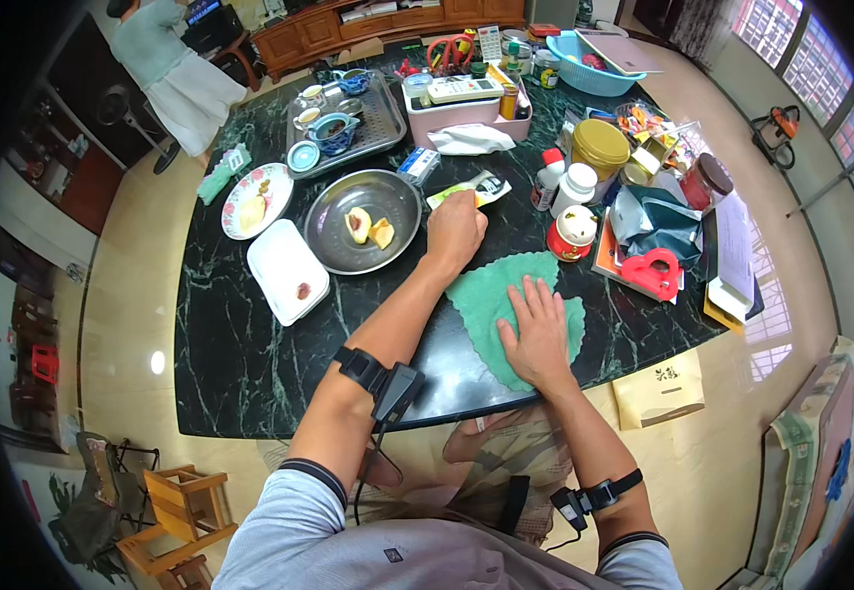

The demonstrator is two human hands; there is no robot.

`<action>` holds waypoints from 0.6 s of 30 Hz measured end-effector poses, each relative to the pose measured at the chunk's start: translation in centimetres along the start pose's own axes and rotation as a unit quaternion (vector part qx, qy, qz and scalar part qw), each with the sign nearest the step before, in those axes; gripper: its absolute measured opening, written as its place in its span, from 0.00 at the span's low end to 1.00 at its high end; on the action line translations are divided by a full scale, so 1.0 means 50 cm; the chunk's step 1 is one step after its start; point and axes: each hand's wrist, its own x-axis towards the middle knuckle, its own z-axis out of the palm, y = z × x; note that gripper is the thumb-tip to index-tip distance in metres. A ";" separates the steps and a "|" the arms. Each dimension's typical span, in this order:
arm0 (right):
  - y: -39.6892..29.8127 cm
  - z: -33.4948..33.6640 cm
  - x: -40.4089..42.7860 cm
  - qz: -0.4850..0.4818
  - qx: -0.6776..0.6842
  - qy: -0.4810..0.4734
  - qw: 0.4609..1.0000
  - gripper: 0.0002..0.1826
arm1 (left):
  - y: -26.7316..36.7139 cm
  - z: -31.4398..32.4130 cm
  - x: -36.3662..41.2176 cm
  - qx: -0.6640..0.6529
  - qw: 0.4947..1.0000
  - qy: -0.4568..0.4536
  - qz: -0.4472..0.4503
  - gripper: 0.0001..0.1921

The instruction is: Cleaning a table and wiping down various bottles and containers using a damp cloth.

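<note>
My left hand [456,234] is curled at the near edge of a small plastic packet [493,189], with its fingertips hidden beneath the knuckles. My right hand [541,328] lies palm down on a green cloth [486,317], which is spread on the dark marble tabletop [250,383] near the front edge. To the left of my left hand is a round metal pan [338,251] with two fruit pieces [368,227]. A white tray [279,276] beside the pan holds a brown pit-like piece [303,290].
A floral plate [279,193] and a tea tray [390,133] stand at the left. A pink organizer box [427,122] is at the back. A red-and-white figurine [573,234], white bottle [576,188] and gold-lidded tub [601,147] crowd the right. A person [169,81] stands beyond the table.
</note>
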 end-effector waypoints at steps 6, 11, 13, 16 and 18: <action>0.006 0.007 -0.005 -0.004 0.002 0.011 1.000 0.29 | 0.003 -0.110 -0.145 -0.155 0.973 0.155 0.071 0.12; 0.005 0.009 -0.004 0.000 -0.017 0.009 1.000 0.29 | -0.018 -0.210 -0.287 -0.332 0.931 0.141 -0.055 0.12; -0.004 0.010 -0.002 0.007 -0.029 0.004 1.000 0.29 | -0.042 -0.245 -0.342 -0.364 0.924 0.105 -0.045 0.12; -0.002 0.010 -0.004 0.011 -0.038 0.005 0.999 0.28 | -0.070 -0.289 -0.418 -0.408 0.901 0.061 -0.132 0.12; -0.002 0.015 -0.005 0.009 -0.041 -0.001 0.999 0.28 | -0.075 -0.321 -0.452 -0.416 0.881 0.024 -0.224 0.14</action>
